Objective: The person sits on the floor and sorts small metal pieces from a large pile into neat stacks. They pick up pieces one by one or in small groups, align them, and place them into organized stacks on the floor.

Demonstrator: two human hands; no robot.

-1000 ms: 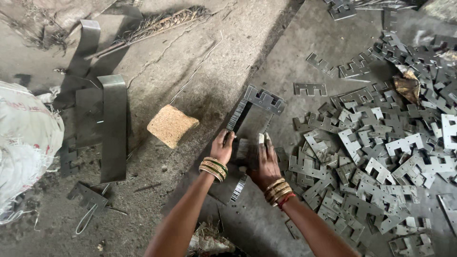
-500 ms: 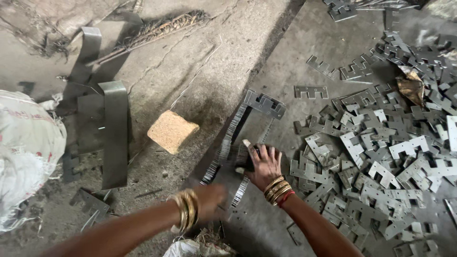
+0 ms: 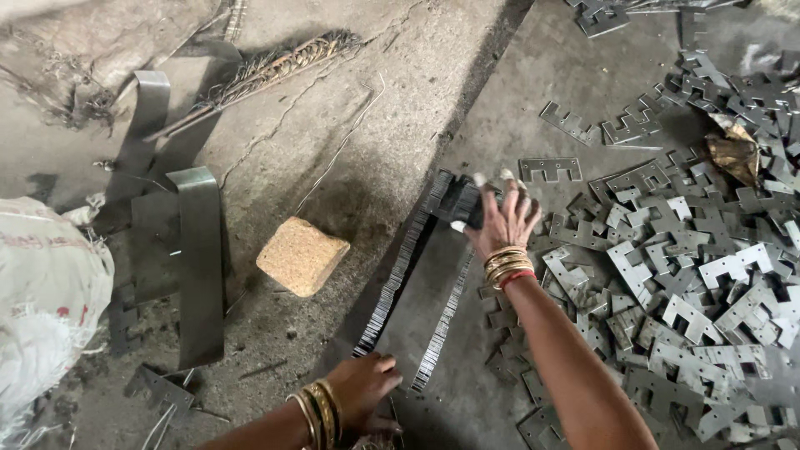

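The right hand [image 3: 502, 218] lies with its fingers spread open on the far end of a stack of thin metal plates [image 3: 400, 271], pressing there rather than gripping anything; bangles and a red thread circle its wrist. The stack stands on edge in two long rows on the grey floor [image 3: 500, 108], running from that hand back toward the left hand [image 3: 362, 385], which rests at the near end with its fingers curled; whether it grips any plates there cannot be told. Gold bangles sit on that wrist too. Just to the right of the rows lies a big loose heap of flat notched metal pieces [image 3: 683, 275]. To the left of the rows sits a tan block [image 3: 302, 254], and beyond it a bent metal strip [image 3: 200, 258]. A white sack [image 3: 46, 300] fills the left edge, and a broom [image 3: 267, 71] lies at the top.
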